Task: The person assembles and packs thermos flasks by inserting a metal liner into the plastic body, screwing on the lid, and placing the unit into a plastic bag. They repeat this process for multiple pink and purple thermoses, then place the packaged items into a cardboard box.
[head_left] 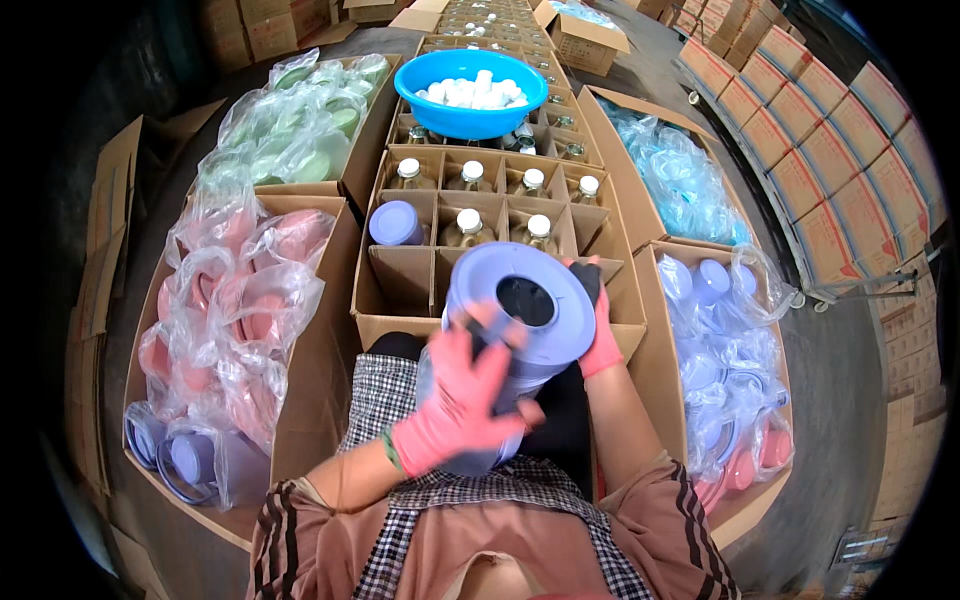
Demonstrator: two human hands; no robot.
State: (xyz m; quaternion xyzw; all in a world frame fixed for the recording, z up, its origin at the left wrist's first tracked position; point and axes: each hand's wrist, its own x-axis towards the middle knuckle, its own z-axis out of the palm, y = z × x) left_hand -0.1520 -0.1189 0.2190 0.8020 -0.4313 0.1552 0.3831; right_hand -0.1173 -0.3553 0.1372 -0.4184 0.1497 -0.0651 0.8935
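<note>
right hand grips a purple vessel near the carton edge; left hand is blurred, its grip unclear.

A wheeled trolley carries stepped rows of tan-orange cartons and stands on a smooth grey floor. Beyond its far end, more stacked boxes fill the background. Below the trolley, another bank of cartons runs along the right edge. Well to the trolley's left, across the floor, brown box stacks rise above loose cardboard sheets. Light falls brightly around the trolley, while the area farthest left of it lies in shadow.
</note>
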